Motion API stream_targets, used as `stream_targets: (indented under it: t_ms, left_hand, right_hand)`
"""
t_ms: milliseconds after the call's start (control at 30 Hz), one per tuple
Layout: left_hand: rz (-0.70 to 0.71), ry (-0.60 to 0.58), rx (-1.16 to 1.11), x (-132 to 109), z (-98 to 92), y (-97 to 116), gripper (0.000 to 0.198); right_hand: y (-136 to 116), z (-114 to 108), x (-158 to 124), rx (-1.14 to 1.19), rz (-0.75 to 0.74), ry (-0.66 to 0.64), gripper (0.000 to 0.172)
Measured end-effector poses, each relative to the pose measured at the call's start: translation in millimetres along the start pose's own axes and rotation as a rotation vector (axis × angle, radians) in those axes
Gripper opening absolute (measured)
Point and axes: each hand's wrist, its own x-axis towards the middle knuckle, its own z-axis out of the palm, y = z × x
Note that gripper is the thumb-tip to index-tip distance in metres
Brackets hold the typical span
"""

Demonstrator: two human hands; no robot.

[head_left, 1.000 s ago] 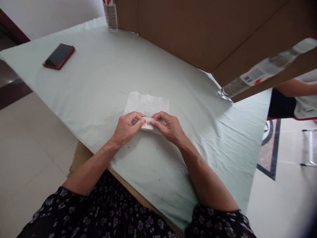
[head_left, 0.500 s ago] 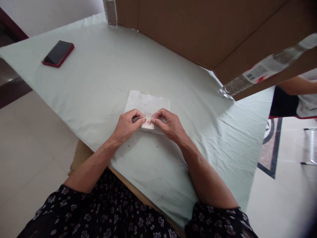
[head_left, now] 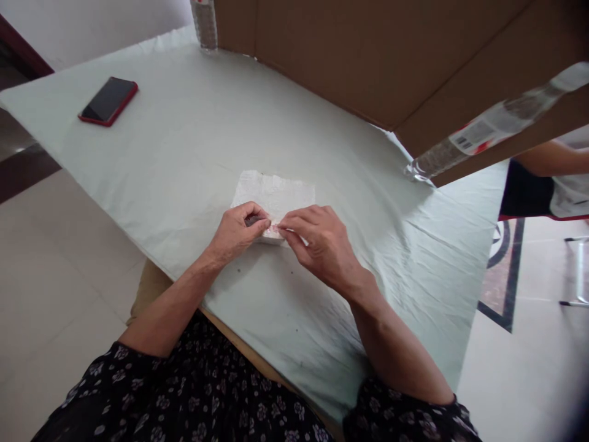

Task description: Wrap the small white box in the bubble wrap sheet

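Note:
A white sheet, tissue-like and uneven along its far edge (head_left: 276,191), lies on the pale green tablecloth (head_left: 170,166) in front of me. Over its near side is a small whitish piece with reddish marks (head_left: 275,229), too small to identify. My left hand (head_left: 237,232) pinches the left side of this piece between thumb and forefinger. From the right, my right hand (head_left: 322,242) has its thumb and fingertips closed at the piece's other side. The fingers hide much of the piece and the sheet's near corners.
A large cardboard panel (head_left: 322,55) stands at the back right. Clear plastic bottles stand at its left edge (head_left: 205,27) and lean along its right end (head_left: 478,132). A red-cased phone (head_left: 109,101) lies far left. Another person's arm (head_left: 552,158) shows at the right.
My right hand has turned, with its back now more upward and its fingers stretched further over the piece's right side. My left hand keeps its pinch in the same spot.

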Motion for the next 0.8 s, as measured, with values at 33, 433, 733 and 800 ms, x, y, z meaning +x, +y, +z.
stream_targets:
  t_ms: [33, 433, 733, 800]
  left_hand:
    - [0.002, -0.001, 0.0, 1, 0.0, 0, 0.013]
    - [-0.086, -0.053, 0.14, -8, -37.5, 2, 0.032]
    - [-0.147, 0.059, 0.458, -8, -32.1, 0, 0.035]
    - [-0.169, 0.088, 0.542, -11, -34.0, 1, 0.037]
  right_hand:
    - [-3, 3, 0, -0.032, -0.024, -0.054, 0.025]
    - [-10, 12, 3, -0.213, -0.077, -0.231, 0.025]
    - [-11, 33, 1, -0.401, -0.102, -0.125, 0.025]
    - [-11, 36, 0, -0.428, -0.108, -0.103, 0.024]
